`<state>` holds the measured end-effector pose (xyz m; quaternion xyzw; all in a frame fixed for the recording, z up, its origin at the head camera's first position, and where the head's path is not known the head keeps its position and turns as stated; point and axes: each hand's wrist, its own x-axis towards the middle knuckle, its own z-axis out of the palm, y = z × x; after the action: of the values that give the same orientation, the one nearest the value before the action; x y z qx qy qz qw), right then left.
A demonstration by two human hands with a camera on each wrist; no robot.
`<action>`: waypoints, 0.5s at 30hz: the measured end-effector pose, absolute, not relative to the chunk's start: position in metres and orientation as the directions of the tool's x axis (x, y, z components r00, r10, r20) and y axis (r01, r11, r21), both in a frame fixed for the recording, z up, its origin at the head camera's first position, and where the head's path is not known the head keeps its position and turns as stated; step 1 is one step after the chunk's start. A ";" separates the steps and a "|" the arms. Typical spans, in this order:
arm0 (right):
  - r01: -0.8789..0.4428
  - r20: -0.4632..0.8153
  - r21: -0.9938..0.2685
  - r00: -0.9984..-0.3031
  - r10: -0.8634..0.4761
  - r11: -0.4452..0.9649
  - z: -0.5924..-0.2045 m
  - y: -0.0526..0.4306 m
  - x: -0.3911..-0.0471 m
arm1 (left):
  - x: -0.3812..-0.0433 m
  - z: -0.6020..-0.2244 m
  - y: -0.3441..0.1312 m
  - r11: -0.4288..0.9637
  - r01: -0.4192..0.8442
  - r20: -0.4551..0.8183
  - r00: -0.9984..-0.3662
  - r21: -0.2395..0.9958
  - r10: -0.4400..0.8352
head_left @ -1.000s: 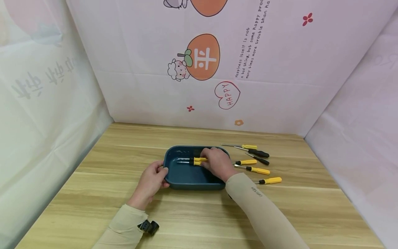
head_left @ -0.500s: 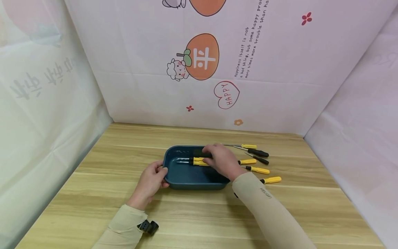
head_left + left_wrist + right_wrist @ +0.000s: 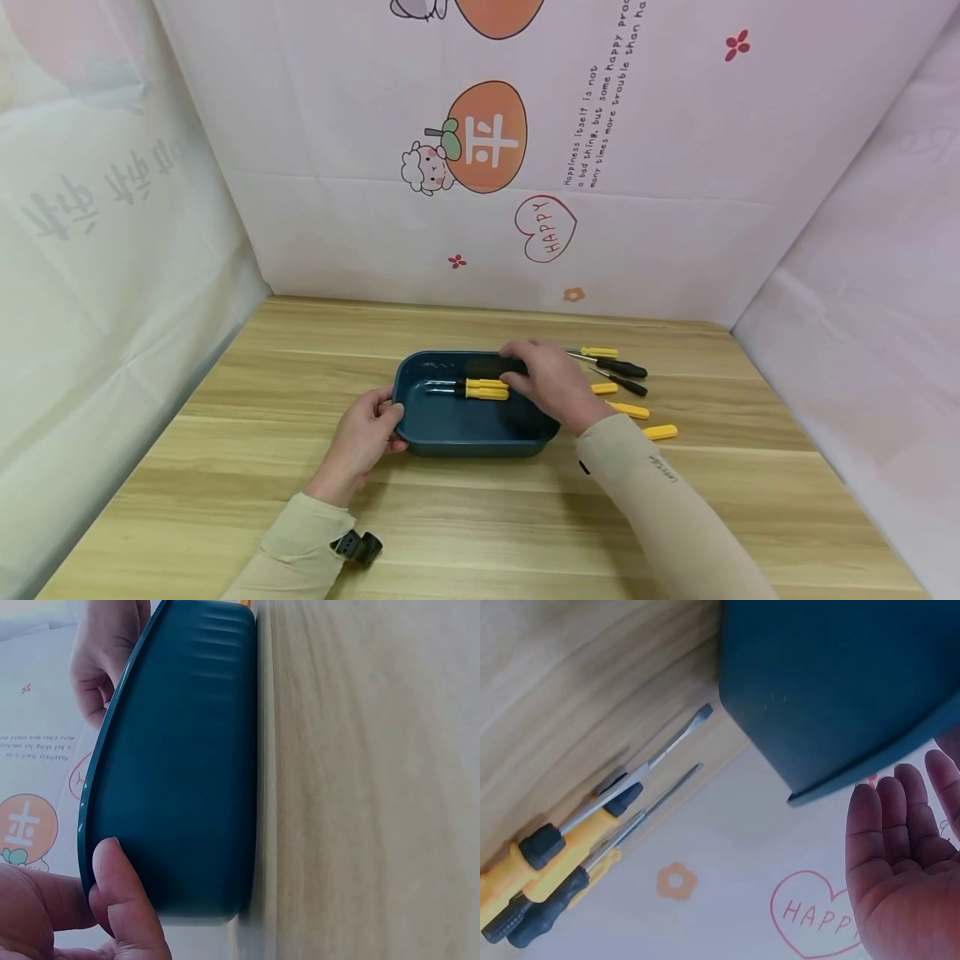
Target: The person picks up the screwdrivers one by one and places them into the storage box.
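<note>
A dark blue plastic tray (image 3: 480,427) rests on the wooden table, and my left hand (image 3: 365,435) grips its left end, thumb over the rim. The left wrist view shows that thumb and fingers (image 3: 124,900) pinching the wall. Inside the tray lie two yellow-handled screwdrivers (image 3: 487,390) side by side, shafts to the left. Over the tray's right end is my right hand (image 3: 553,385), holding nothing. In the right wrist view its fingers (image 3: 866,825) are relaxed and apart from the screwdrivers, beside the tray's rim.
Several screwdrivers lie on the table right of the tray: a black-handled one (image 3: 624,368), a smaller black one (image 3: 626,383), and yellow ones (image 3: 660,432) partly hidden by my right hand and forearm. A printed cloth (image 3: 352,225) stands behind the table.
My right hand has released the yellow screwdriver inside the tray and drawn rightward and up, uncovering both handles. The left hand and the tray have stayed in place.
</note>
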<state>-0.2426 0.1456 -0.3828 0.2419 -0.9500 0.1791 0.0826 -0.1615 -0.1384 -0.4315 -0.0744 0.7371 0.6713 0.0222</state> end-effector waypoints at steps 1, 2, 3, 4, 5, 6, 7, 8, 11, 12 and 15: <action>-0.489 0.245 -0.302 -0.869 -0.430 0.818 -0.382 0.147 -0.243 | -0.162 -0.431 -0.138 0.086 -0.140 -0.134 -0.988 0.986 -0.080; -0.491 0.247 -0.306 -0.869 -0.430 0.816 -0.381 0.149 -0.243 | -0.162 -0.431 -0.138 0.086 -0.142 -0.136 -0.987 0.986 -0.081; -0.494 0.250 -0.309 -0.867 -0.432 0.813 -0.381 0.151 -0.243 | -0.162 -0.431 -0.138 0.085 -0.145 -0.138 -0.987 0.986 -0.082; -0.494 0.251 -0.311 -0.867 -0.431 0.812 -0.380 0.153 -0.243 | -0.162 -0.431 -0.138 0.085 -0.146 -0.139 -0.987 0.986 -0.082; -0.492 0.253 -0.314 -0.868 -0.428 0.812 -0.379 0.155 -0.243 | -0.162 -0.431 -0.138 0.084 -0.148 -0.141 -0.986 0.985 -0.083; -0.492 0.255 -0.313 -0.867 -0.427 0.813 -0.378 0.157 -0.243 | -0.162 -0.432 -0.138 0.084 -0.150 -0.143 -0.986 0.985 -0.083; -0.490 0.257 -0.308 -0.868 -0.425 0.815 -0.378 0.158 -0.243 | -0.163 -0.432 -0.138 0.084 -0.151 -0.144 -0.986 0.985 -0.083; -0.490 0.258 -0.306 -0.868 -0.424 0.816 -0.377 0.160 -0.243 | -0.163 -0.432 -0.138 0.085 -0.150 -0.143 -0.986 0.985 -0.083; -0.480 0.262 -0.298 -0.872 -0.413 0.825 -0.375 0.165 -0.243 | -0.163 -0.432 -0.138 0.086 -0.148 -0.141 -0.986 0.985 -0.084; -0.477 0.261 -0.295 -0.874 -0.410 0.828 -0.374 0.167 -0.243 | -0.163 -0.432 -0.138 0.088 -0.148 -0.141 -0.986 0.985 -0.084; -0.464 0.255 -0.296 -0.881 -0.399 0.835 -0.371 0.171 -0.244 | -0.163 -0.432 -0.137 0.091 -0.146 -0.139 -0.987 0.985 -0.085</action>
<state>-0.2439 0.1715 -0.3708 0.2264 -0.9534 0.1770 0.0918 -0.1629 -0.1373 -0.4319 -0.0784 0.7381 0.6698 0.0229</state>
